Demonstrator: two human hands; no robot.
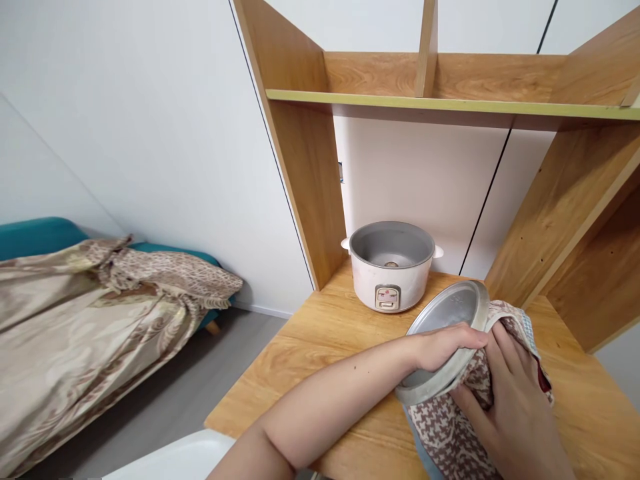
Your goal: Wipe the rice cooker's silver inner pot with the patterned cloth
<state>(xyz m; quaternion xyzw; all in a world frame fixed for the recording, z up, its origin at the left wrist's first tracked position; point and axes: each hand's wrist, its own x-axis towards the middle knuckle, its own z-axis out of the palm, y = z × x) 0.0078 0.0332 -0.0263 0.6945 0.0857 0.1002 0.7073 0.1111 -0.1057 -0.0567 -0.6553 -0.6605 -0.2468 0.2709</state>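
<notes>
A round metal lid (446, 309) with a pale grey rim is held tilted above the table, its silvery inner side facing up and left. My left hand (445, 348) grips its rim, the thumb lying along the edge; most of its other fingers are hidden. Around the outer side of the lid is a brown-and-white patterned cloth (440, 433). My right hand (517, 393) presses and grips this cloth against the lid, with its fingers bent over the fabric. Behind them stands a white rice cooker (363, 285), uncovered, with no inner pot in it.
The wooden table (280, 360) sits under a wooden shelf unit (305, 173) with upright side panels. At the left is a teal sofa (40, 230) covered by a beige patterned throw (100, 347). A white chair (175, 460) shows at the bottom edge.
</notes>
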